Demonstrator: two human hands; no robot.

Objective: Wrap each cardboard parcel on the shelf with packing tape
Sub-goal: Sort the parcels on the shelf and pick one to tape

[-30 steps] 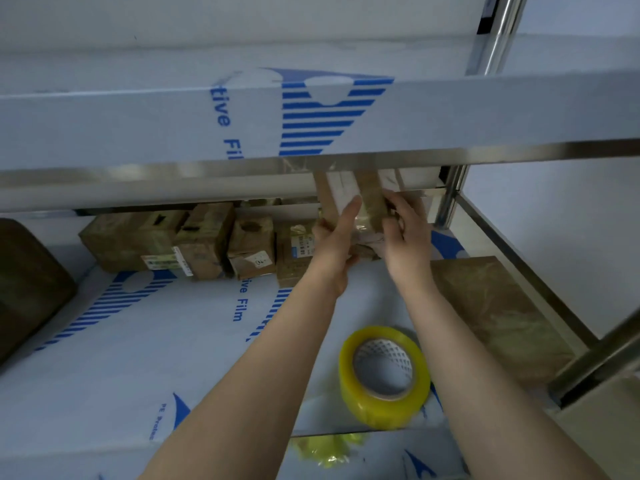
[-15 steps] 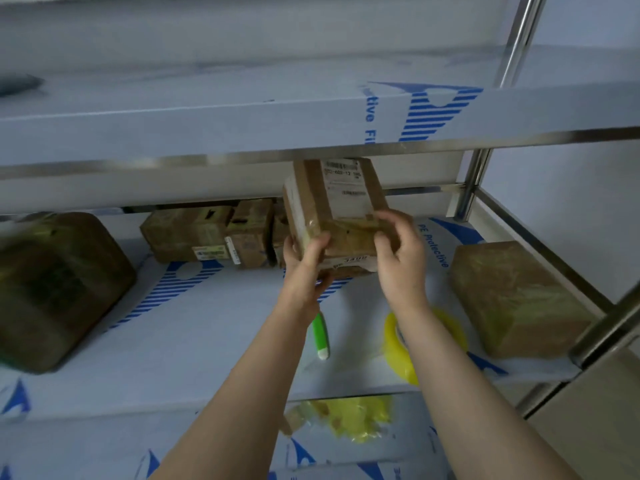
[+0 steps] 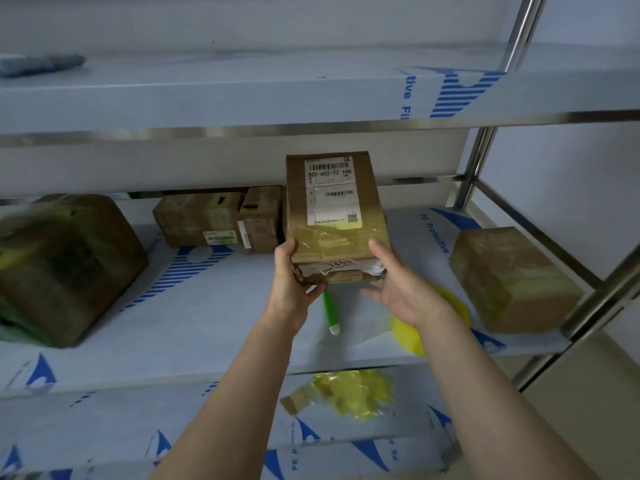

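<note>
The cardboard parcel sits in the centre of the frame, held in the air above the middle shelf with its far end tilted up toward the shelf above. It is a brown oblong box. A white shipping label with barcodes, the print "502-602-12 1H5" and a small QR code covers most of its upper face. A glossy, wrinkled band of yellowish tape crosses the face just below the label. The near end is ragged, with a torn white sticker reading "3408".

The left hand grips the near left corner, thumb on top and fingers curled underneath. The right hand has its thumb against the right edge, its fingers spread and fairly straight below the near end.

A green-handled tool lies on the shelf under the parcel, and a yellow tape roll shows partly behind the right wrist. Tape-wrapped parcels stand at the right, at the left and at the back.
</note>
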